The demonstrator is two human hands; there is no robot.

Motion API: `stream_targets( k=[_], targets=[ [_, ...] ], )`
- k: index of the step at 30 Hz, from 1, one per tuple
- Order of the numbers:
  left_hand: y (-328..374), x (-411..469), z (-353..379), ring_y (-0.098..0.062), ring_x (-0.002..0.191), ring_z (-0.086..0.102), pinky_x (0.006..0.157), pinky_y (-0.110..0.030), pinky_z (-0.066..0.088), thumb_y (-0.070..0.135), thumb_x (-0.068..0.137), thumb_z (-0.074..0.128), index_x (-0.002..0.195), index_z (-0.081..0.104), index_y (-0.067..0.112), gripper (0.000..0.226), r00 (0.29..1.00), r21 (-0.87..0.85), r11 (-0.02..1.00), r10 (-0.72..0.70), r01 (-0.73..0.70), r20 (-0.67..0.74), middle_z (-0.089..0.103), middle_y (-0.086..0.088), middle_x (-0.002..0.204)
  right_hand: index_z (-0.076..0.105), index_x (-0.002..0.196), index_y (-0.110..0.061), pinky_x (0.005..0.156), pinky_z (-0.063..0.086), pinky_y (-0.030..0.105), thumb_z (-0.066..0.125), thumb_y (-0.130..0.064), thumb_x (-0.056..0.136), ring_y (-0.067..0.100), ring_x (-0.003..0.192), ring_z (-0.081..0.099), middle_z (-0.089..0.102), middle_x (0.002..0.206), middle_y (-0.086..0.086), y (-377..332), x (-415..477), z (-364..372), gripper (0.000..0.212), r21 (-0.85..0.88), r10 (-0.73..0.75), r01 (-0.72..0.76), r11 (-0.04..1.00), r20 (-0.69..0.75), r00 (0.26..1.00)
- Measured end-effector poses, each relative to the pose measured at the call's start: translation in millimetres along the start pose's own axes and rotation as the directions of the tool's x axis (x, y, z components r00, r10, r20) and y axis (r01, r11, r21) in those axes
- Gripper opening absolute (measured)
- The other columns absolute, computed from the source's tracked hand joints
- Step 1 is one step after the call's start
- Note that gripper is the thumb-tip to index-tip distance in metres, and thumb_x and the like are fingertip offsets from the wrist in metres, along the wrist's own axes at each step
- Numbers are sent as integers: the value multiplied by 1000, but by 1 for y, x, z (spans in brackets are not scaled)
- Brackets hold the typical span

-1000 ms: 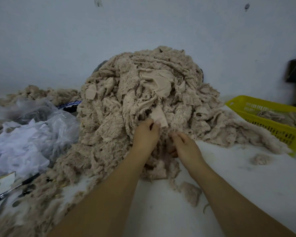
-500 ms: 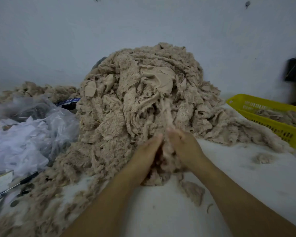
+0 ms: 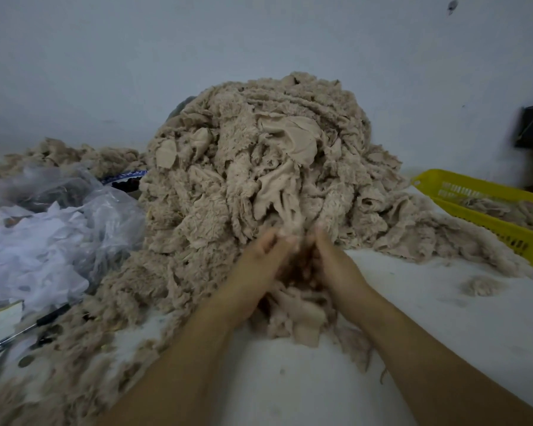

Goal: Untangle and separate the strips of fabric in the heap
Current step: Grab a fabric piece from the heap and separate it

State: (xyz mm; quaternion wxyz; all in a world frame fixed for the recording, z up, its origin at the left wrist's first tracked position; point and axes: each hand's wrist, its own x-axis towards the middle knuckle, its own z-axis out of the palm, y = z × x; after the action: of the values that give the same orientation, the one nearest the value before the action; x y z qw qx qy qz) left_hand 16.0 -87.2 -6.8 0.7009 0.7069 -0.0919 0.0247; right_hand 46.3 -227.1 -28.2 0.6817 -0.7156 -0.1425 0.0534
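Head view: the heap point(image 3: 234, 186) of beige fabric rises just beyond the hands and spills across the tabletop point(image 3: 443, 327) to both sides of them. Clear plastic bags point(image 3: 59, 241) lie to their left, and a yellow basket point(image 3: 505, 232) sits far to their right. A second ago the hands worked apart at the heap's foot. Now the left hand point(image 3: 253, 272) and right hand point(image 3: 336, 265) have closed together, pinching one strip point(image 3: 285, 207) between blurred fingertips. The strip looks drawn taut but still rooted in the heap, so nearly all the separating remains.
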Motion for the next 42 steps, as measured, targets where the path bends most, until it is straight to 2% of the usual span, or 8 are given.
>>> stream_targets(
  k=[2,8,14,21,28,32,38,42],
  targets=[
    [1,-5,7,0,69,55,68,-16,43,21,99,57,83,63,22,17,988,211,976,25,-57,150,61,14,72,72,108,-22,90,51,33,41,-65,94,16,102,66,72,108,5,-2,6,-7,56,177,70,-66,982,-12,998],
    [2,-6,10,-4,58,37,57,-20,34,21,97,59,67,52,28,32,947,427,900,-52,-94,318,42,13,62,59,75,-14,55,45,26,51,-29,97,10,57,55,55,64,6,0,9,-8,28,59,119,-109,992,-211,970],
    [-8,-3,10,0,76,66,66,-10,49,39,100,55,86,71,22,27,992,135,984,-121,118,15,70,17,78,50,65,-15,65,45,28,36,-47,103,12,61,55,56,58,-2,-10,4,-6,51,-305,-147,55,951,-291,945],
    [-5,6,-8,-19,98,73,73,-28,59,47,89,64,103,78,19,35,950,-421,871,-306,253,-63,76,-7,106,52,62,-24,62,43,17,33,-64,89,1,59,54,60,61,-9,-9,-14,23,52,-442,-182,232,867,153,971],
    [-10,22,-28,-7,41,39,41,-17,35,32,107,35,76,49,17,38,894,-803,596,-359,-2,-269,46,5,51,48,54,-20,64,37,31,40,-48,102,17,56,45,48,56,5,-3,3,-8,55,-110,-7,-39,993,-389,921],
    [-11,20,-36,-9,42,40,41,-19,36,45,106,33,69,55,16,53,907,-860,508,-343,-40,-245,47,1,56,42,52,-27,60,32,32,46,-46,100,16,51,40,41,50,-5,-3,7,-24,52,-47,23,-53,998,-487,873],
    [-12,14,-16,-17,101,71,72,-23,56,73,91,37,112,74,15,73,956,-479,859,-270,183,-118,76,-4,107,53,76,-21,60,40,29,47,-41,100,12,61,48,54,75,2,-2,4,-7,31,-111,45,-77,991,-271,962],
    [-14,3,-1,-13,92,74,80,-28,57,61,90,58,87,80,33,36,981,-13,984,-177,177,-72,78,1,94,58,73,-21,60,46,22,48,-37,101,6,63,57,61,66,-9,-2,-4,5,33,-136,-36,20,991,-115,993]
  ],
)
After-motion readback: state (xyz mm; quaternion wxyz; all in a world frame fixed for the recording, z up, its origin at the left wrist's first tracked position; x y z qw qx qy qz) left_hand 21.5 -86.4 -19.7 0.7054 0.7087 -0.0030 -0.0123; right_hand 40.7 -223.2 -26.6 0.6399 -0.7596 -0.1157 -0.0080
